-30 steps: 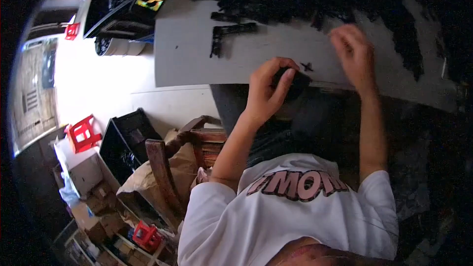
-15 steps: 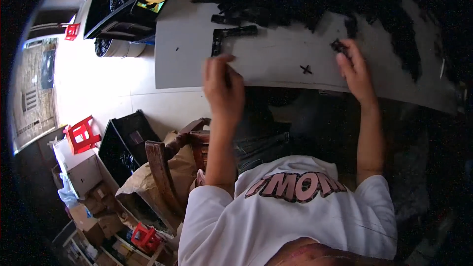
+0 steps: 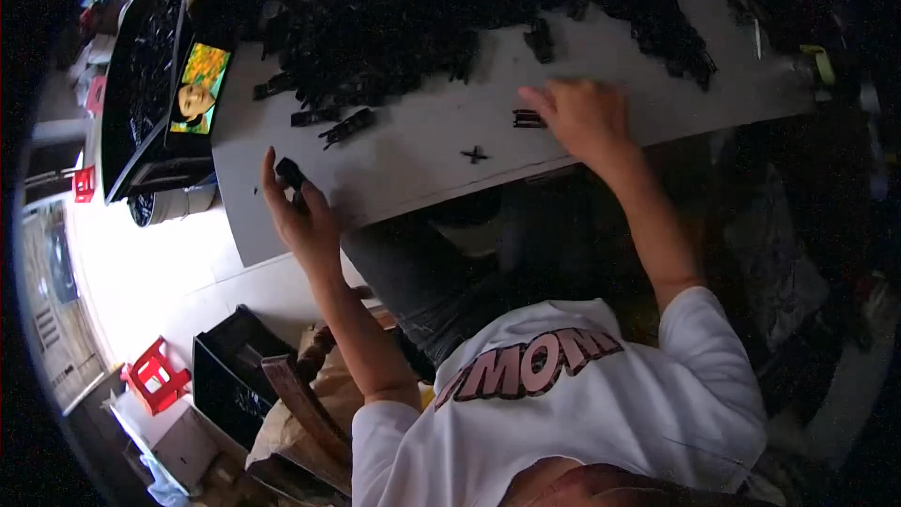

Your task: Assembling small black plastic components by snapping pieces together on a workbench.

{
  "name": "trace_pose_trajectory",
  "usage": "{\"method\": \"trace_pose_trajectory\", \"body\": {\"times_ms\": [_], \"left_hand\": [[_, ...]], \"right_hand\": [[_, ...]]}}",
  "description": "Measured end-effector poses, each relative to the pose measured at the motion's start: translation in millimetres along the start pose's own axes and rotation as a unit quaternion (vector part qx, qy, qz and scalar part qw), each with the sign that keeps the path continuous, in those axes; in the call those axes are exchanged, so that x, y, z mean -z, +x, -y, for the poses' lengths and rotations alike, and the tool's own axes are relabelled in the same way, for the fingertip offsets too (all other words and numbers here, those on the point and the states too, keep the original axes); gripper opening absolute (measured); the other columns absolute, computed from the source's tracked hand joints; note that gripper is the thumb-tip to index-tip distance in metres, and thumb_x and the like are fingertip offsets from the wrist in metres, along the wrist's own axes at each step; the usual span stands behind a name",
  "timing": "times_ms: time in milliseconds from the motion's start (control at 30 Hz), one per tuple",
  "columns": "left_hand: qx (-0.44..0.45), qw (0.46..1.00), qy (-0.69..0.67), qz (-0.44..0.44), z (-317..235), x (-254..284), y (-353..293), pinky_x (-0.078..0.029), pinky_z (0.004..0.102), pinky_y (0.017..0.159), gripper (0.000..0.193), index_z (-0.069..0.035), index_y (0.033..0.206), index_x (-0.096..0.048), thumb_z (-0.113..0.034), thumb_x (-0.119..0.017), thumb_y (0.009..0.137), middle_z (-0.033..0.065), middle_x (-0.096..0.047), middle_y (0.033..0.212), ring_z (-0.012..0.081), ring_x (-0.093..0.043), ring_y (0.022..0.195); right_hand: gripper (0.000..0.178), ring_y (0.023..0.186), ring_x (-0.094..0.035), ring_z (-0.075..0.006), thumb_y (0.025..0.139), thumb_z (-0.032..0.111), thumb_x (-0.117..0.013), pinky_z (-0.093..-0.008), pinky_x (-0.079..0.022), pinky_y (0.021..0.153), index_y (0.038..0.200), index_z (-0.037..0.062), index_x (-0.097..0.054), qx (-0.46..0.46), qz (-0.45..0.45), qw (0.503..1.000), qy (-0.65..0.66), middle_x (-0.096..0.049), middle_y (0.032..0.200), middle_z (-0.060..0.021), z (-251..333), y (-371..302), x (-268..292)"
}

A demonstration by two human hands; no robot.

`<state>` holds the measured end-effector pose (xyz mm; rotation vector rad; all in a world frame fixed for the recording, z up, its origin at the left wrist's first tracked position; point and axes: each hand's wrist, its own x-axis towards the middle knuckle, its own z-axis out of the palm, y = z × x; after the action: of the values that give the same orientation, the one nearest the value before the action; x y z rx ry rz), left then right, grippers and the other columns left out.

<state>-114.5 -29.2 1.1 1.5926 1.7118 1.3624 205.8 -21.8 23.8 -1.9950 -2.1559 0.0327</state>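
Note:
My left hand (image 3: 305,216) is at the near left table edge, closed on a short black plastic part (image 3: 289,172) between thumb and fingers. Its exact kind is too dark to tell. My right hand (image 3: 591,122) is over the table toward the right, thumb stretched out and the other fingers bent and partly hidden. Just beside its thumb lie some slim black plastic pieces (image 3: 527,118), apart from the grip. A small black cross-shaped piece (image 3: 474,154) lies between the hands near the edge. Beyond it to the left sits a ridged black part (image 3: 347,128).
A large heap of black plastic parts (image 3: 404,28) covers the far side of the grey table (image 3: 413,178). At the left stand a lit screen (image 3: 199,89) and a black bin (image 3: 145,84). A wooden chair (image 3: 300,404) and a red stool (image 3: 155,376) are below left.
My view has turned. The left hand has lifted a black part from the corner-shaped pair on the table. The right hand's small black pieces now lie on the table beside it.

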Motion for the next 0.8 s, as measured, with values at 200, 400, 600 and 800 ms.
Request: {"method": "trace_pose_trajectory", "body": {"times_ms": [200,400,600,800], "left_hand": [[0.089,0.968,-0.213,0.095,-36.8,-22.6,-10.7,-0.031,0.0164,0.046,0.042,-0.007,0.126,-0.042,-0.002,-0.043,0.084,0.0018,-0.050,0.085,0.0029,-0.039,0.054],[0.127,0.937,-0.276,0.172,-65.7,-54.4,-26.2,-0.033,0.0159,0.048,0.031,-0.005,0.115,-0.046,-0.003,-0.048,0.084,-0.0010,-0.049,0.080,0.0027,-0.040,0.057],[0.124,0.931,-0.285,0.194,-58.9,-69.7,-28.3,-0.031,0.0165,0.061,0.024,-0.003,0.108,-0.051,-0.006,-0.053,0.085,-0.0047,-0.044,0.073,0.0033,-0.039,0.066],[0.111,0.935,-0.257,0.217,-62.6,-79.7,-26.0,-0.029,0.0171,0.062,0.025,-0.003,0.110,-0.052,-0.008,-0.053,0.085,-0.0053,-0.043,0.071,0.0035,-0.038,0.067]], "right_hand": [[0.019,0.069,-0.058,-0.0290,0.090,0.021,-0.049,-0.0395,-0.048,0.057,0.103,0.0094,-0.056,-0.029,-0.217,0.975,0.035,-0.058,0.085,-0.0123,-88.6,52.6,-20.4],[0.025,0.084,-0.057,-0.0292,0.088,0.014,-0.051,-0.0387,-0.049,0.067,0.112,0.0079,-0.054,0.037,-0.173,0.982,-0.061,-0.056,0.098,-0.0121,-99.5,56.0,-33.8],[0.021,0.082,-0.057,-0.0284,0.088,0.016,-0.052,-0.0355,-0.047,0.070,0.102,0.0012,-0.058,-0.047,-0.103,0.987,0.117,-0.057,0.095,-0.0128,-73.4,8.3,-17.3],[0.023,0.064,-0.058,-0.0291,0.087,0.018,-0.050,-0.0361,-0.045,0.058,0.101,0.0005,-0.058,-0.112,-0.076,0.967,0.217,-0.059,0.070,-0.0120,-44.9,-6.5,-19.5]]}}
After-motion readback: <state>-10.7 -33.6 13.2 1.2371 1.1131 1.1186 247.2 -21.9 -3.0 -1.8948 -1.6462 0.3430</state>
